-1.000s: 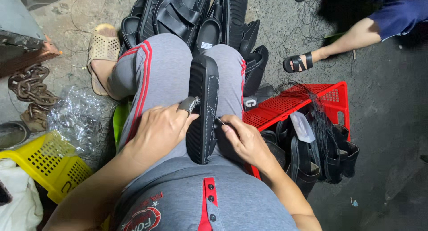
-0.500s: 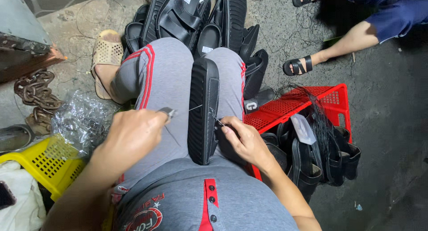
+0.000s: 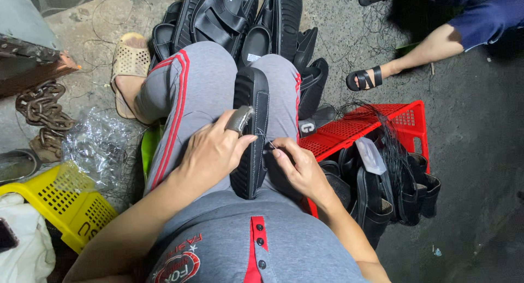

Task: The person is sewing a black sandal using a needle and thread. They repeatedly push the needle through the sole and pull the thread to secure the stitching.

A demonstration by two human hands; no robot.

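- The black sandal (image 3: 250,135) lies sole-edge up along the person's lap, clamped between the grey-trousered thighs; white stitching runs down its rim; every other place here is given from this sandal.
- The left hand (image 3: 215,152) rests against the sandal's left side, about halfway along it; its fingers are curled round a small grey metal tool (image 3: 240,119), which I take to be an awl or needle grip, with the tip toward the sandal's edge.
- The right hand (image 3: 297,165) sits just to the sandal's right; thumb and forefinger are pressed together in a pinch on a thin dark thread (image 3: 268,144) at the rim; the thread is too fine to trace further.
- Judged from this, the step in hand is hand-stitching the sole's edge, somewhere mid-length of the seam; the next move would call for the tool tip set squarely on the stitch line and the thread kept taut, with the thighs holding the sandal steady.
- Right of the sandal stands a red crate (image 3: 382,127) with more black sandals beside it; beyond its toe end lies a heap of black sandals (image 3: 240,21); to its left, a yellow basket (image 3: 60,206) and crumpled clear plastic (image 3: 93,146).
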